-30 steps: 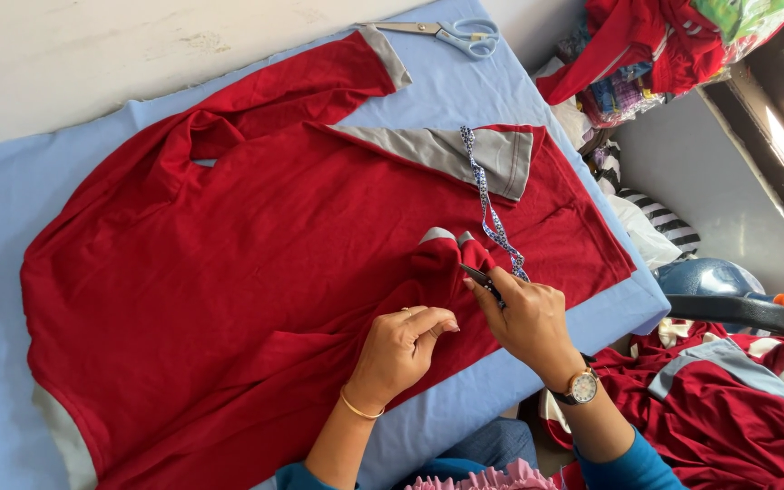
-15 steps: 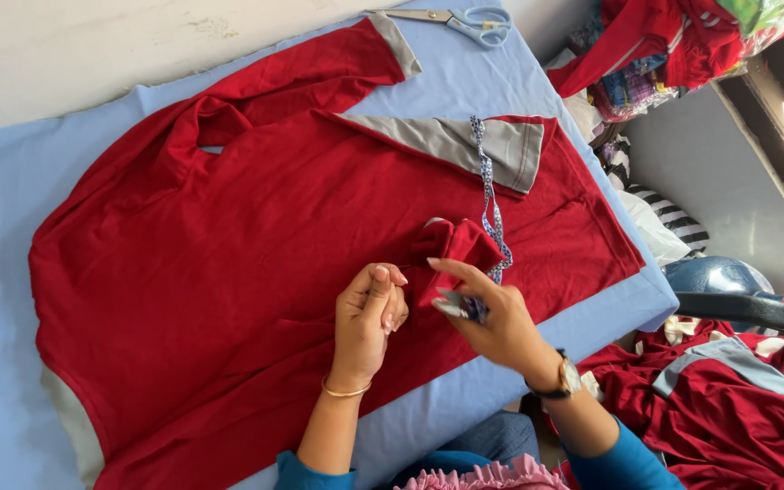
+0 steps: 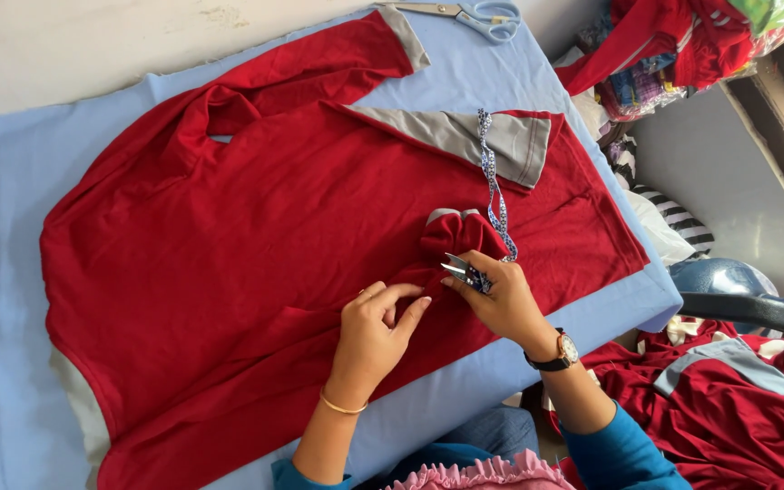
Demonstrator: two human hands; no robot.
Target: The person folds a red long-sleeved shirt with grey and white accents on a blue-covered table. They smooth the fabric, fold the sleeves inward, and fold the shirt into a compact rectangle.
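Note:
A red garment point(image 3: 256, 227) with grey cuffs and hem lies spread on a blue-covered table point(image 3: 11, 200). My left hand point(image 3: 376, 325) pinches the red fabric near the table's front edge, fingers curled on the cloth. My right hand point(image 3: 499, 299) holds a small metal thread snipper point(image 3: 461, 269), its tips pointing left toward the left fingers. A blue-and-white patterned cord point(image 3: 494, 186) runs from the right hand up across a folded grey panel point(image 3: 465, 136). A bunched red sleeve end point(image 3: 454, 234) sits just above the snipper.
Large scissors with light blue handles point(image 3: 474, 14) lie at the table's far edge. More red and grey garments point(image 3: 728, 399) are piled at lower right. A heap of coloured cloth point(image 3: 673, 45) sits at upper right, beside a blue rounded object point(image 3: 719, 277).
My left hand has lowered onto the red fabric and now pinches it closer to the snipper. My right hand has kept its hold on the snipper near the bunched sleeve.

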